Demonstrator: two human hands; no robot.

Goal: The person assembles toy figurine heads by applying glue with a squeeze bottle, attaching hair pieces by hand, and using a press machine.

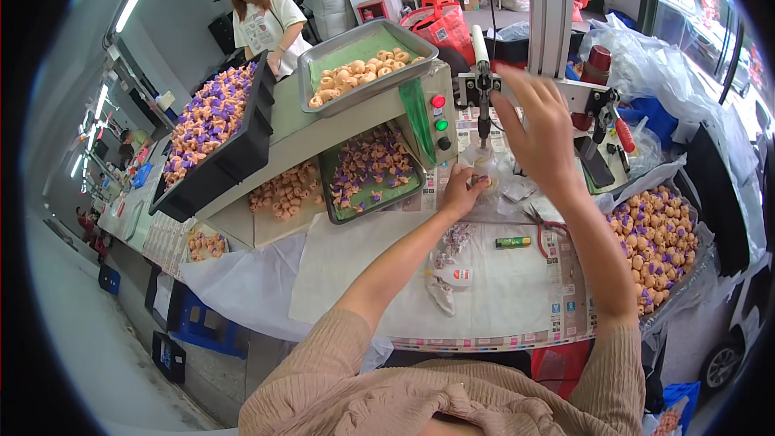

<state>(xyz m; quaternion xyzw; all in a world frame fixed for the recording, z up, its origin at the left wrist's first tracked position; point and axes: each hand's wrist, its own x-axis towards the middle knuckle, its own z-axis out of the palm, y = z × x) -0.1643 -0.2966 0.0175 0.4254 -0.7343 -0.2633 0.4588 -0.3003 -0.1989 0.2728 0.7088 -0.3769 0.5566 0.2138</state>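
- Nearest is the worker's own tan ribbed top (379, 404), its sleeves reaching over the counter (363, 299).
- On the left, a black crate (222, 182) heaped with tan-and-purple pieces; on the right, a lined bin of similar tan-and-purple parts (655, 242).
- At the far middle, a grey press column (551, 24), with a white-handled clamp (479, 48) and a narrow downward tip (483, 125) to its left.
- Left of the clamp, a metal tray (305, 81) of plain tan rings above a dark tray (379, 207) of loose purple-and-tan bits.
- The right hand (537, 125) is raised before the press, fingers spread, holding nothing visible; contact with the clamp cannot be told.
- The left hand (460, 194) is curled, apparently pinching a small tan piece (485, 182) just below the tip.
- The step looks like lining that piece up: seat it square, steady it from the side, and keep fingertips clear before any lever pull.
- The piece looks rounded, matt and tan, resembling those in the bins; its far side is hidden.
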